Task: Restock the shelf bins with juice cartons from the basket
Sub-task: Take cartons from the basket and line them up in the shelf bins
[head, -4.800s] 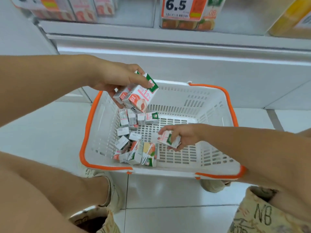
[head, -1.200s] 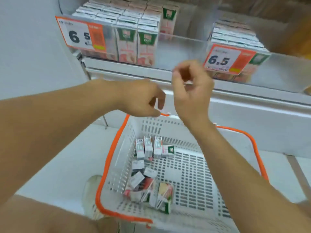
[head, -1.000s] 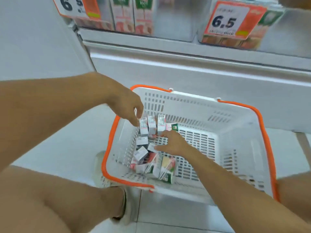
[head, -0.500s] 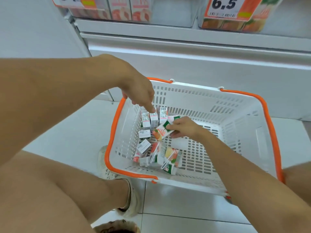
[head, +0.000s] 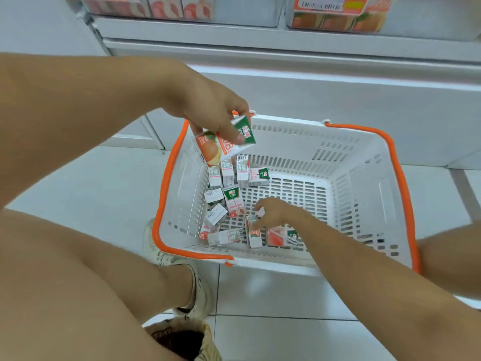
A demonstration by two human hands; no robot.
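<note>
A white basket with orange rim (head: 364, 152) stands on the floor under the shelf. Several small juice cartons (head: 234, 199) lie and stand along its left side. My left hand (head: 208, 110) hovers over the basket's back left corner and grips an orange-and-green juice carton (head: 223, 147), tilted, thumb across its front. My right hand (head: 273, 212) is down inside the basket near the front. Its fingertips pinch the top of a small carton (head: 254, 237) among the pile. Shelf bins with cartons (head: 182, 9) run along the top edge.
A second bin with a price tag (head: 335, 16) sits at the top right. My knees and a shoe (head: 179, 267) crowd the tiled floor left of the basket. The white shelf base (head: 312, 82) rises just behind the basket.
The carton my right hand held half a second ago is now in my left hand, lifted above the basket. My right hand has dropped to another carton near the basket's front.
</note>
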